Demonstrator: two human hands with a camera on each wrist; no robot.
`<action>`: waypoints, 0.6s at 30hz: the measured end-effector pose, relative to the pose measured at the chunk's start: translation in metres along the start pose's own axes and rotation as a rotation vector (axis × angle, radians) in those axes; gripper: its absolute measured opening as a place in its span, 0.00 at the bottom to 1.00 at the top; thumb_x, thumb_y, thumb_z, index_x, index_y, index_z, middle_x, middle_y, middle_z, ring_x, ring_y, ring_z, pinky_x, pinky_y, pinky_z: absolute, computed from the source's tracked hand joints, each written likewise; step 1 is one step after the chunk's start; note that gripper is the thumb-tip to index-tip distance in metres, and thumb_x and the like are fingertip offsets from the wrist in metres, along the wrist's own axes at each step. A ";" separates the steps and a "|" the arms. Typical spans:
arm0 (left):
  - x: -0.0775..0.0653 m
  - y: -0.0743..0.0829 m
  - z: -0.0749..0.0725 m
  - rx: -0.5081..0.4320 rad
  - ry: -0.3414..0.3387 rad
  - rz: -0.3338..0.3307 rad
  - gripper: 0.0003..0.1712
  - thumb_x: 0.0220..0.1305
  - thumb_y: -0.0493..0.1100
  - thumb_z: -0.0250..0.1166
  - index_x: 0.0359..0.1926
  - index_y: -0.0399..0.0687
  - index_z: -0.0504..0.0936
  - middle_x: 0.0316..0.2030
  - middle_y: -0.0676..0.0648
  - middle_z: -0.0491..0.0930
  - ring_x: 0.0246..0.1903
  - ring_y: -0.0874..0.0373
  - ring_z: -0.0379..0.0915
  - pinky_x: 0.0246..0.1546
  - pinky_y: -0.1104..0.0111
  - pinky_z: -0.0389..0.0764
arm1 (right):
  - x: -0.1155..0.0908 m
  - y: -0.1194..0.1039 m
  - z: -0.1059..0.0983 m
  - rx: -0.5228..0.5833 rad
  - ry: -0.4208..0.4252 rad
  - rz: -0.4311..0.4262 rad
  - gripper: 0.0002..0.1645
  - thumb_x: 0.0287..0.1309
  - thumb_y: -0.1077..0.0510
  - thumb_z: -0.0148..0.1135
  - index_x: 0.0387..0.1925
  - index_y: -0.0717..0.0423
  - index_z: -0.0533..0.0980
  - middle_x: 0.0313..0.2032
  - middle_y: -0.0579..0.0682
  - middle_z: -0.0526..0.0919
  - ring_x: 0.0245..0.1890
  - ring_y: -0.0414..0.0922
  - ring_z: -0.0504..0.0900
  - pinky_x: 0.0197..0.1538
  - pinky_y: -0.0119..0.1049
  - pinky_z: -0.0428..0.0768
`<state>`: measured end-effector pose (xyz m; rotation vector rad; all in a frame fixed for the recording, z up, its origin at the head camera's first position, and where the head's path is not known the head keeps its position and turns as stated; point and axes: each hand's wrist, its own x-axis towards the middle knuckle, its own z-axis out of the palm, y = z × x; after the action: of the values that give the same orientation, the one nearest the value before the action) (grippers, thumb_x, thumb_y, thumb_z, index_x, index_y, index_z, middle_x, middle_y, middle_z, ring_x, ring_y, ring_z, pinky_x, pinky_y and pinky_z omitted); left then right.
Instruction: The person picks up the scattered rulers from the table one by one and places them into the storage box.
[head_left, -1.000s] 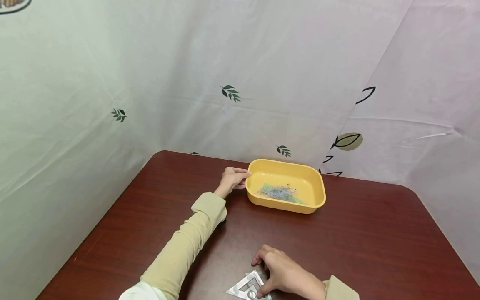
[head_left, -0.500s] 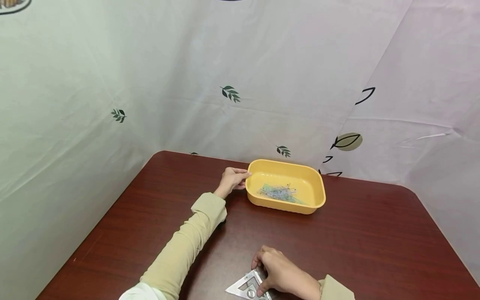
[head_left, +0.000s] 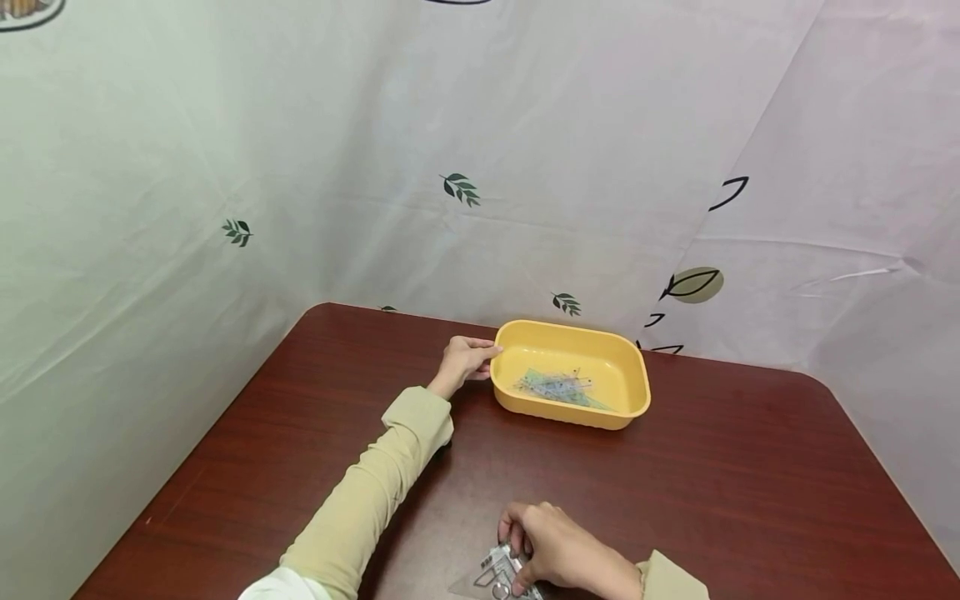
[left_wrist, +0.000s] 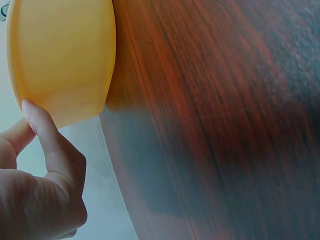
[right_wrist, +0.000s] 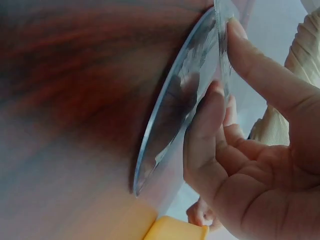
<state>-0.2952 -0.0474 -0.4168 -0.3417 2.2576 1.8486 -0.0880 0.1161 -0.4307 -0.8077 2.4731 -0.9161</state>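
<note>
My left hand (head_left: 465, 362) pinches the left rim of a yellow plastic basin (head_left: 636, 379) between thumb and fingers; the left wrist view shows the same grip. In the basin lies a small heap of clear, bluish and greenish plastic pieces (head_left: 558, 386), too small to tell apart. Near the front of the table, my right hand (head_left: 558, 546) pinches a clear plastic set square (head_left: 480, 581), partly hidden by the fingers. In the right wrist view, a clear sheet stands edge-on between thumb and forefinger. Below it on the table is a clear, curved-edged piece (right_wrist: 150, 132), probably a protractor.
The dark red-brown wooden table (head_left: 315, 392) has rounded far corners. A pale cloth backdrop (head_left: 375, 150) with leaf prints hangs close behind it and along the sides. The basin stands near the far edge.
The set square has tilted and lost its bright glare, now looking more see-through. My right hand has shifted very slightly down and left. Left hand and basin stay in place.
</note>
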 end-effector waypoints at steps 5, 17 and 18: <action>-0.001 0.000 0.000 -0.007 0.000 0.004 0.16 0.59 0.42 0.70 0.46 0.40 0.84 0.25 0.47 0.80 0.13 0.66 0.71 0.15 0.78 0.79 | 0.002 0.000 -0.002 0.091 -0.042 0.006 0.24 0.33 0.64 0.81 0.31 0.48 0.74 0.22 0.35 0.75 0.22 0.26 0.71 0.27 0.20 0.74; -0.002 0.000 0.000 -0.009 -0.001 0.002 0.16 0.59 0.43 0.70 0.46 0.40 0.84 0.24 0.49 0.78 0.13 0.66 0.70 0.14 0.79 0.79 | 0.004 0.000 -0.010 0.352 -0.134 0.005 0.12 0.54 0.76 0.57 0.33 0.58 0.77 0.23 0.41 0.78 0.20 0.30 0.74 0.23 0.21 0.77; -0.002 0.000 0.000 -0.009 -0.002 0.004 0.16 0.59 0.43 0.70 0.46 0.40 0.84 0.24 0.49 0.78 0.13 0.66 0.70 0.15 0.79 0.79 | 0.004 0.000 -0.011 0.363 -0.132 0.001 0.11 0.55 0.76 0.58 0.33 0.59 0.77 0.23 0.41 0.79 0.20 0.30 0.74 0.23 0.21 0.77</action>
<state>-0.2932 -0.0474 -0.4161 -0.3376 2.2509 1.8607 -0.0968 0.1185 -0.4237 -0.7144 2.1075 -1.2229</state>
